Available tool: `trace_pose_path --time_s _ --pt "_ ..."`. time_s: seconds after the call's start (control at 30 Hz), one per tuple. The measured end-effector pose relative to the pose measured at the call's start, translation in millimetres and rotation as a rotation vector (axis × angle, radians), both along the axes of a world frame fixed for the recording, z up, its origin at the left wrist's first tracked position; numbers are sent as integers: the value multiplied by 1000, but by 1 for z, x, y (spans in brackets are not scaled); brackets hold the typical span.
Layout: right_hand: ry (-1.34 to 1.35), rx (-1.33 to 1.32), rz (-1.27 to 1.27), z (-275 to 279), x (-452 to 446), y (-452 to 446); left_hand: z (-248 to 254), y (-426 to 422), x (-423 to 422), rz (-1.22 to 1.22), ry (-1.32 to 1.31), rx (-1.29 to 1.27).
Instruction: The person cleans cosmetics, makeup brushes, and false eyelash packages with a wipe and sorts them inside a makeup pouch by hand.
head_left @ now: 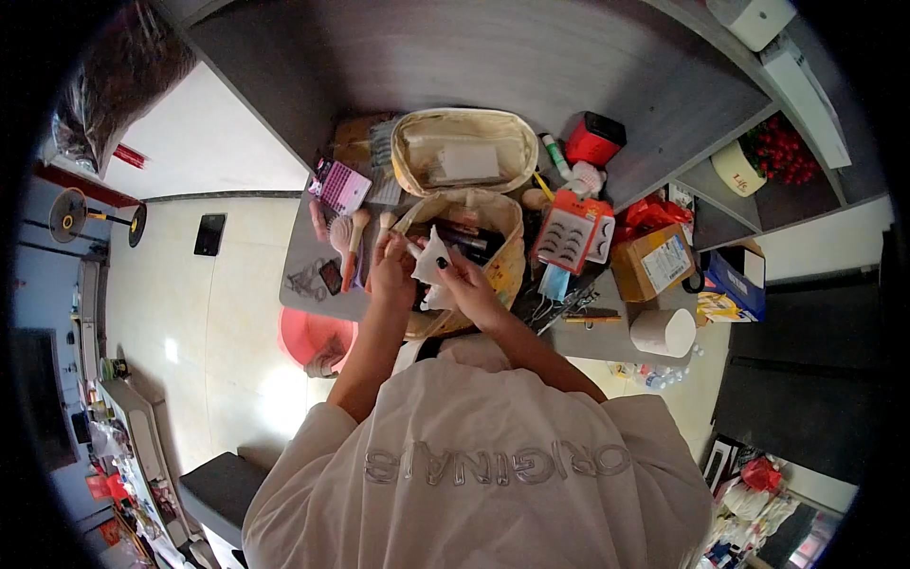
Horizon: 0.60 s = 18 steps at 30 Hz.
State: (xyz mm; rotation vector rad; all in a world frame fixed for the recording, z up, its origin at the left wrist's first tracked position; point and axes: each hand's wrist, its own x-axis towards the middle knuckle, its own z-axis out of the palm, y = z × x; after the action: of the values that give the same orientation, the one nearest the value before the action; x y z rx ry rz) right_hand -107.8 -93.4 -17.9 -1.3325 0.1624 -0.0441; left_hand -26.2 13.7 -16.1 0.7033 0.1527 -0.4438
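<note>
Both of my hands are raised over an open cosmetic bag (512,223), which has dark tubes and other makeup items inside. My right hand (466,289) pinches a crumpled white tissue (431,256) between thumb and fingers. Close beside it, my left hand (389,273) has its fingers closed around a slender pale object, too small to identify, whose end meets the tissue. The bag's lid (463,112) is folded back, with a white sheet in its lining. Makeup brushes (356,232) and a hairbrush (339,230) lie left of my left hand.
False eyelash packs (567,232), a blue mask (555,282), a cardboard box (654,261) and a white paper roll (664,332) sit to the right. An eyeshadow palette (341,187) lies left. Below the table edge stands a pink basin (308,337).
</note>
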Motion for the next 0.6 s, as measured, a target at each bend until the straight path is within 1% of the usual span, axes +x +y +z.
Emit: trace_pose_path --time_s 0.03,0.13,0.17,0.23,0.27,0.33,0.37,0.4,0.47,0.5,0.57,0.6 --pt "-89 48 -44 3 0 2 0 -2 -5 -24 127 94" --pt "-45 -171 -3 10 -2 -5 3 -5 -15 -32 222 87" --pt "-68 -254 -21 14 -2 -8 -4 -6 -15 -68 251 49" --pt "-114 -418 -56 26 -1 -14 -6 -8 -20 53 283 113" --pt "-82 -382 -83 20 -1 -18 -6 -9 -22 114 297 145" --pt "-19 -310 -140 -7 1 -26 5 -11 -24 223 220 175" --pt "7 -256 -220 -19 3 -29 12 -11 -25 279 181 191" --pt "-1 -110 -243 -15 4 -30 15 -11 -27 337 144 209" --pt "-13 183 -280 8 5 -29 16 -12 -28 321 44 237" --pt "2 185 -267 17 5 -30 19 -13 -29 294 -19 238" --pt "5 312 -207 24 4 -37 20 -12 -29 212 -124 250" --pt "5 375 -179 25 3 -40 22 -12 -28 210 -181 265"
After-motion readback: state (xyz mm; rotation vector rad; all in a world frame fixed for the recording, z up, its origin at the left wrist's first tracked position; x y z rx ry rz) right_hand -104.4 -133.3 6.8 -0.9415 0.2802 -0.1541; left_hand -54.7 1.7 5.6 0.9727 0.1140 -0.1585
